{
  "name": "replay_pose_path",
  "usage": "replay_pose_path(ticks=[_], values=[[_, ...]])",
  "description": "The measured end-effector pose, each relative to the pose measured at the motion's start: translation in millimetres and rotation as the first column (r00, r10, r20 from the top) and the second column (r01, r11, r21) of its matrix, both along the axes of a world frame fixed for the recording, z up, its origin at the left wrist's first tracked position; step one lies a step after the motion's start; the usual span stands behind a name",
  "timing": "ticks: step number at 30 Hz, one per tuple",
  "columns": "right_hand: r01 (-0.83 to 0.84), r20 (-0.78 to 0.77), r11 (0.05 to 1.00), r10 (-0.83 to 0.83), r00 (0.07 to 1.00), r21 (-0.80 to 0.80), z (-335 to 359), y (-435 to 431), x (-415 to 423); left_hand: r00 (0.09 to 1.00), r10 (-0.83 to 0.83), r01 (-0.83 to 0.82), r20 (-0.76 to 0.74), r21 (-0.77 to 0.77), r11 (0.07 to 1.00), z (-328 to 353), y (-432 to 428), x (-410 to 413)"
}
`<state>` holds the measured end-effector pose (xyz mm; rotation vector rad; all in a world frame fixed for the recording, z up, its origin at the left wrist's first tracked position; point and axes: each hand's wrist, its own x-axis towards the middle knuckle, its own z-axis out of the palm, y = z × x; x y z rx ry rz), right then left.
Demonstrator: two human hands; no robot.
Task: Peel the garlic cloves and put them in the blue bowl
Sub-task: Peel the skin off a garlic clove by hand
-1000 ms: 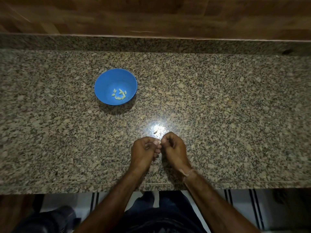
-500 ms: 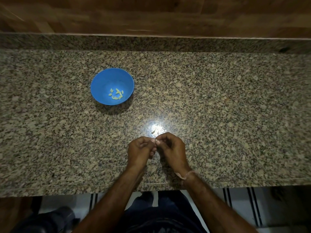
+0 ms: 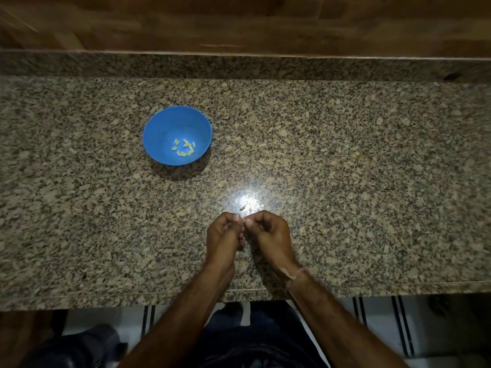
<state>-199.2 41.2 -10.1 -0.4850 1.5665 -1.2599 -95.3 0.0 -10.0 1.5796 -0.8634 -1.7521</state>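
Left hand (image 3: pixel 224 233), right hand (image 3: pixel 268 231): fingers curled, both pinch clove (image 3: pixel 243 221), near centre. Bowl (image 3: pixel 159 123) far left, well apart. Best: one hand steadies, other's nail strips skin over counter (image 3: pixel 345 181).

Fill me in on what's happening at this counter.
A person is working at a granite counter. The left hand and right hand meet near its front edge, both pinching a small garlic clove between the fingertips, apparently peeling it. A scrap of skin lies just beyond them. The blue bowl, farther back to the left, holds several peeled cloves.
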Motion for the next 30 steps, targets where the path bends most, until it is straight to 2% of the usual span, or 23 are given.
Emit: replay_pose_path(ticks=[3, 6, 9, 12, 14, 18, 20, 30], values=[[0.029, 0.044, 1.000, -0.029, 0.999, -0.005, -2.2, 0.4, 2.0, 0.994, -0.080, 0.085, 0.078, -0.065, 0.994, 2.1, 0.3, -2.2], [0.075, 0.139, 0.997, -0.073, 0.988, -0.005, -2.3, -0.5, 2.7, 0.949, -0.186, 0.236, 0.256, -0.179, 0.955, 3.7, 1.4, -2.1], [0.105, 0.179, 0.994, -0.106, 0.978, 0.013, -2.4, -2.0, -1.0, 0.890, -0.208, 0.336, 0.406, -0.277, 0.900, 1.7, 2.6, 0.7], [0.105, 0.168, 0.994, -0.106, 0.980, 0.016, -4.6, -3.5, -3.4, 0.847, -0.228, 0.397, 0.480, -0.288, 0.872, -0.6, 1.2, 3.6], [0.099, 0.130, 0.995, -0.100, 0.986, 0.021, -5.0, -3.7, -5.0, 0.854, -0.226, 0.389, 0.469, -0.287, 0.875, -0.8, 0.3, 5.2], [-0.014, -0.172, 1.000, 0.015, 0.985, 0.004, -4.3, -2.6, -15.4, 0.909, -0.161, 0.297, 0.385, -0.327, 0.897, 3.6, -0.5, 5.4], [-0.051, -0.243, 0.999, 0.048, 0.969, -0.007, -2.8, -2.1, -17.7, 0.927, -0.155, 0.273, 0.341, -0.332, 0.903, 5.8, -2.0, 5.6], [-0.129, -0.321, 0.991, 0.109, 0.941, -0.039, -4.2, -0.9, -17.5, 0.936, -0.172, 0.269, 0.308, -0.306, 0.913, 2.4, -7.1, 13.1]])
